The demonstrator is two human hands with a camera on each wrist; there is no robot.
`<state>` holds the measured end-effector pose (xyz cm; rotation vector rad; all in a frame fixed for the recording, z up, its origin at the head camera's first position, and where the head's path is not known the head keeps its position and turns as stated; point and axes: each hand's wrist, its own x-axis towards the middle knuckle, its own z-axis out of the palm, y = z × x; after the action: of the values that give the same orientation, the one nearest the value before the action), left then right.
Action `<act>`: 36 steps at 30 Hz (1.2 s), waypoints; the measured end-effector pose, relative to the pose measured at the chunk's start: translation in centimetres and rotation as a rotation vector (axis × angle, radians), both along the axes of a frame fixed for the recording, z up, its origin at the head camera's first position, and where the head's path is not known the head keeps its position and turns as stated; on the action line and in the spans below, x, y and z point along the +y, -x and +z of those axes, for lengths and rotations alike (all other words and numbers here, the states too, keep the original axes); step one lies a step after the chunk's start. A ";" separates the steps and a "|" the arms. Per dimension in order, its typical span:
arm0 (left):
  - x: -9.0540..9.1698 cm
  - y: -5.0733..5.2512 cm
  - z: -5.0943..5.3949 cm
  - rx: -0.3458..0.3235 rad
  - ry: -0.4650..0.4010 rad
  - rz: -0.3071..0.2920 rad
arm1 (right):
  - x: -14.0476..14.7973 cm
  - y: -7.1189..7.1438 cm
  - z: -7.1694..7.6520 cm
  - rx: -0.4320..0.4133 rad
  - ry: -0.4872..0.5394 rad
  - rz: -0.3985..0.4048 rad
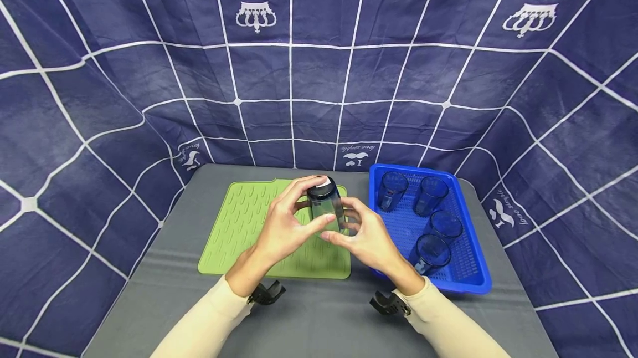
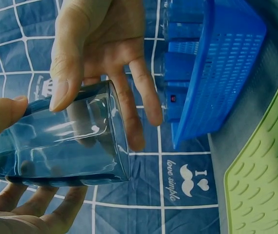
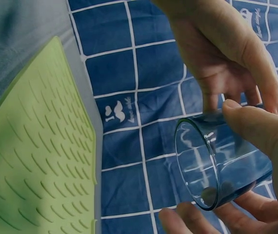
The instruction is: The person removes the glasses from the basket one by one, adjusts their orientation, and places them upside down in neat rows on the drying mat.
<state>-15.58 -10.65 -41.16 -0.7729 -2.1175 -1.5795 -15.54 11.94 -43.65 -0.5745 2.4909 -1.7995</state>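
Observation:
A clear blue drinking glass point(image 1: 326, 208) is held in the air over the green ridged mat point(image 1: 239, 230), tilted, its base up and its open rim down. My left hand point(image 1: 289, 219) grips it near the base, thumb on the near side and fingers round the far side. From the right, my right hand point(image 1: 369, 236) holds the lower part between thumb and fingers. In the left wrist view the glass point(image 2: 66, 141) lies between both hands; the right wrist view shows its rim point(image 3: 214, 180) open. A white label point(image 1: 324, 183) sits on the base.
To the right stands a blue perforated plastic basket point(image 1: 478, 269) with several blue glasses point(image 1: 431, 194) upright in it. Mat and basket rest on a grey tabletop point(image 1: 319, 319). Dark blue cloth point(image 1: 319, 70) with white grid lines surrounds the table at the back and sides.

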 end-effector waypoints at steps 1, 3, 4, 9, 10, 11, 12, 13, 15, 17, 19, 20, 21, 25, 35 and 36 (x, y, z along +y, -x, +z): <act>-0.1 0.1 0.0 0.001 0.001 0.001 | -0.1 0.0 0.0 0.003 -0.004 0.002; -0.2 0.2 0.1 -0.001 0.000 0.002 | -0.2 0.1 0.1 0.015 -0.009 0.007; -0.3 0.2 0.1 0.000 -0.001 0.001 | -0.2 0.2 0.1 0.022 -0.012 0.009; -0.4 0.5 0.1 0.009 -0.008 -0.002 | -0.3 0.5 0.0 0.054 -0.041 0.010; -0.4 0.6 0.0 0.007 -0.010 -0.003 | -0.3 0.6 0.0 0.055 -0.047 0.010; -0.5 0.6 0.0 0.005 -0.011 -0.002 | -0.3 0.6 0.0 0.056 -0.052 0.010; -0.5 0.7 0.0 -0.001 -0.013 -0.003 | -0.3 0.7 0.0 0.056 -0.057 0.009; -0.6 0.8 0.0 -0.003 -0.014 -0.003 | -0.3 0.7 0.0 0.056 -0.060 0.010; -0.6 0.9 0.0 -0.009 -0.015 -0.004 | -0.3 0.8 0.0 0.057 -0.069 0.012; -0.7 1.0 -0.1 -0.009 -0.013 -0.002 | -0.3 0.8 0.1 0.060 -0.073 0.013; -0.9 1.1 -0.1 -0.010 -0.014 0.004 | -0.3 0.9 0.1 0.071 -0.076 0.017; -0.9 1.2 -0.1 -0.011 -0.014 0.008 | -0.3 0.9 0.1 0.076 -0.076 0.018; -1.0 1.3 -0.1 -0.014 -0.014 0.014 | -0.3 1.0 0.1 0.081 -0.074 0.021; -1.4 1.6 -0.2 -0.019 -0.014 0.034 | -0.1 1.1 0.2 0.105 -0.078 0.025; -2.8 2.6 -0.9 -0.024 -0.001 0.069 | 0.9 1.3 0.2 0.162 -0.118 -0.029; -2.9 2.7 -0.9 -0.023 0.000 0.072 | 1.0 1.4 0.2 0.170 -0.124 -0.035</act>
<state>-18.33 -13.57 -42.08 -0.6739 -2.1365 -1.5588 -16.91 12.94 -43.49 -0.7096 2.7154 -1.6564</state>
